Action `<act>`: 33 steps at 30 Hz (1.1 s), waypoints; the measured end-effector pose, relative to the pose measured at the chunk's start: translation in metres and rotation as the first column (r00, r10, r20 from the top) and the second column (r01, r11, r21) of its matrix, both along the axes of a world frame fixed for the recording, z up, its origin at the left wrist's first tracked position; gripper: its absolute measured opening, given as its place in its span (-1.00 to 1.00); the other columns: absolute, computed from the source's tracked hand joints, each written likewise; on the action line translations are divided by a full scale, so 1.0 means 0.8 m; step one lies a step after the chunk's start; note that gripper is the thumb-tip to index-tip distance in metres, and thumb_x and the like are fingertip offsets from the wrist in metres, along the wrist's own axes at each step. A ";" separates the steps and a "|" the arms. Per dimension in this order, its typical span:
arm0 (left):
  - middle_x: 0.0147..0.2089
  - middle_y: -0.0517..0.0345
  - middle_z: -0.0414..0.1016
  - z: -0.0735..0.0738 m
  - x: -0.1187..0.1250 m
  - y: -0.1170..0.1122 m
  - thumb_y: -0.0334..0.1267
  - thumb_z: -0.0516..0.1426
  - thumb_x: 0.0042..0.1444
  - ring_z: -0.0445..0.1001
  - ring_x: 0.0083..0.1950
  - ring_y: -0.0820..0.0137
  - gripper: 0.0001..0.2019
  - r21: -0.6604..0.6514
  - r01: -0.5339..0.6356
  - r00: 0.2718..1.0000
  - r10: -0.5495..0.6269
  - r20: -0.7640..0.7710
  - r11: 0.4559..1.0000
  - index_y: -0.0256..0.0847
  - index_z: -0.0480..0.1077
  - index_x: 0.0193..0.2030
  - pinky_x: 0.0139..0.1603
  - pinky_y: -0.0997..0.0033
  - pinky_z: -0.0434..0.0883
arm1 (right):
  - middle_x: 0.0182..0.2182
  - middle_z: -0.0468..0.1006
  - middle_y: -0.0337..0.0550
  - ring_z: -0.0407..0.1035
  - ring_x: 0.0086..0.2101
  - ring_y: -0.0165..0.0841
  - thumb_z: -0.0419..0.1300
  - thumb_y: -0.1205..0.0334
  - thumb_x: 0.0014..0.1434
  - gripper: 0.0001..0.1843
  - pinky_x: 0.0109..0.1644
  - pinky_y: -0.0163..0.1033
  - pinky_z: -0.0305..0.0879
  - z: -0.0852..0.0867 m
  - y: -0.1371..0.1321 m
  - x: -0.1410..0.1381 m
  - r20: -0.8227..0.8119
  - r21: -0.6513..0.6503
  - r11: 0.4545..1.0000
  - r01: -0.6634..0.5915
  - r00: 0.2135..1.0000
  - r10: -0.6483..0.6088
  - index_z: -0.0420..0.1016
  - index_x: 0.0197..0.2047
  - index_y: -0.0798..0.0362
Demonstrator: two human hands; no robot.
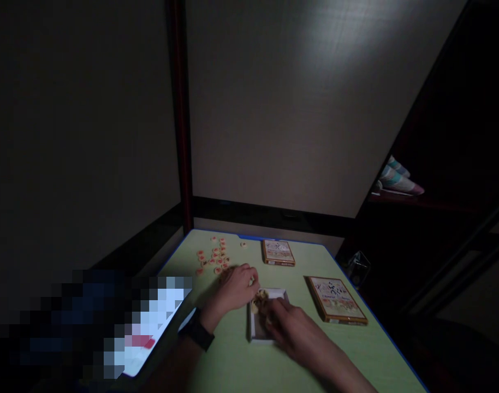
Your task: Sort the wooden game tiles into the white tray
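Round Chinese chess pieces with red and dark markings lie loose on the left of the green table. My left hand, a dark watch on its wrist, is curled low over the table beside them. Its fingertips are partly hidden, so I cannot make out what is in them. A shallow white box stands in front of me with more chess pieces at its far left corner. Reaching in from the right, my right hand has its fingers closed around pieces inside the box.
Two flat printed game boxes lie on the table: one box at the far edge, another box at the right. A bright, pixelated screen-like panel stands at the left edge. Walls rise behind the table.
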State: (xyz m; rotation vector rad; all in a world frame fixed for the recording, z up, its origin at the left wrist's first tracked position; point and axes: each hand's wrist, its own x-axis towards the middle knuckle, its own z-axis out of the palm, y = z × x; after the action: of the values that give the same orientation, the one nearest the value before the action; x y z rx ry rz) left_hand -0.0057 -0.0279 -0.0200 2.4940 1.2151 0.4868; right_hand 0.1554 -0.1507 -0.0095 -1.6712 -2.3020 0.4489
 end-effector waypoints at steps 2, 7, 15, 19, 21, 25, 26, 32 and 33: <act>-0.14 0.09 0.52 -0.008 0.004 0.000 -0.32 0.00 0.18 0.49 -0.10 0.33 -0.79 -0.013 0.010 0.999 -0.011 -0.034 1.000 -0.14 0.47 -0.29 -0.01 0.40 0.35 | -0.09 0.50 0.03 0.43 -0.16 -0.21 0.05 0.37 0.24 -0.78 -0.10 -0.23 0.26 -0.010 -0.002 -0.011 0.018 -0.020 0.999 0.033 0.999 -0.033 0.36 -0.03 0.10; -0.16 0.08 0.54 -0.016 0.006 0.001 -0.32 -0.01 0.18 0.50 -0.10 0.33 -0.79 -0.045 0.021 0.999 -0.023 -0.047 0.999 -0.16 0.47 -0.26 -0.01 0.41 0.37 | -0.12 0.52 0.01 0.41 -0.13 -0.23 0.10 0.43 0.18 -0.79 -0.04 -0.24 0.26 -0.024 0.009 -0.018 -0.094 -0.008 0.998 0.070 0.993 -0.070 0.43 -0.11 0.10; -0.22 0.10 0.56 -0.002 0.003 -0.004 -0.37 -0.01 0.10 0.53 -0.28 0.40 -0.80 -0.147 -0.001 1.000 -0.001 -0.013 0.989 -0.20 0.45 -0.34 -0.30 0.49 0.38 | -0.09 0.50 -0.09 0.40 -0.10 -0.26 0.15 0.56 0.02 -0.59 0.00 -0.25 0.26 -0.020 0.009 -0.027 -0.267 0.020 0.999 0.028 0.964 -0.022 0.50 -0.09 0.00; -0.22 0.10 0.56 -0.002 0.004 -0.003 -0.36 -0.01 0.12 0.54 -0.27 0.40 -0.80 -0.161 -0.017 1.000 0.014 -0.022 0.987 -0.20 0.45 -0.33 -0.30 0.50 0.38 | -0.07 0.45 -0.08 0.38 -0.08 -0.26 0.13 0.60 -0.02 -0.54 0.03 -0.23 0.25 -0.029 0.014 -0.027 -0.263 0.054 0.998 0.039 0.965 -0.024 0.49 -0.07 0.01; -0.24 0.11 0.56 -0.005 0.004 -0.001 -0.35 -0.02 0.13 0.54 -0.28 0.40 -0.79 -0.162 -0.023 1.000 0.019 -0.021 0.987 -0.19 0.45 -0.32 -0.29 0.50 0.39 | -0.08 0.44 -0.08 0.37 -0.09 -0.27 0.10 0.63 -0.03 -0.52 0.01 -0.23 0.26 -0.034 0.018 -0.028 -0.247 0.055 0.997 0.060 0.968 -0.044 0.48 -0.09 0.02; -0.24 0.08 0.55 -0.010 0.005 0.003 -0.37 -0.03 0.13 0.54 -0.28 0.39 -0.78 -0.148 -0.004 1.000 0.005 0.007 0.989 -0.21 0.44 -0.33 -0.27 0.48 0.40 | -0.08 0.42 -0.09 0.36 -0.10 -0.29 0.06 0.66 -0.05 -0.51 0.00 -0.24 0.25 -0.042 0.021 -0.031 -0.255 0.082 0.994 0.073 0.966 -0.050 0.46 -0.11 0.03; -0.24 0.08 0.54 -0.011 0.005 0.003 -0.37 -0.03 0.13 0.53 -0.30 0.40 -0.78 -0.152 0.001 1.000 0.001 0.010 0.988 -0.22 0.44 -0.33 -0.29 0.48 0.40 | -0.09 0.42 -0.09 0.36 -0.10 -0.29 0.07 0.65 -0.05 -0.53 0.00 -0.24 0.25 -0.043 0.020 -0.030 -0.263 0.092 0.993 0.071 0.964 -0.044 0.45 -0.12 0.04; -0.19 0.06 0.54 -0.008 0.004 0.001 -0.35 -0.06 0.18 0.52 -0.41 0.44 -0.75 -0.215 0.008 1.000 -0.011 -0.010 0.977 -0.24 0.45 -0.28 -0.36 0.48 0.39 | -0.18 0.45 -0.14 0.38 -0.19 -0.32 0.09 0.65 -0.08 -0.61 -0.13 -0.29 0.26 -0.039 0.018 -0.023 -0.327 0.108 0.992 0.066 0.945 -0.027 0.40 -0.25 0.03; -0.18 0.05 0.54 -0.007 0.004 0.001 -0.35 -0.06 0.17 0.53 -0.39 0.43 -0.75 -0.208 0.007 1.000 -0.011 -0.015 0.978 -0.24 0.45 -0.27 -0.34 0.47 0.40 | -0.21 0.45 -0.15 0.38 -0.22 -0.33 0.09 0.66 -0.09 -0.62 -0.16 -0.29 0.25 -0.038 0.018 -0.022 -0.325 0.110 0.992 0.066 0.945 -0.027 0.39 -0.27 0.03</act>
State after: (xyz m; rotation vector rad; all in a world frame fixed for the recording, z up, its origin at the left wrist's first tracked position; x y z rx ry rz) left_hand -0.0025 -0.0275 -0.0257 2.3289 1.1941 0.3196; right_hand 0.1379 -0.1363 -0.0403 -1.4688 -2.0062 0.5211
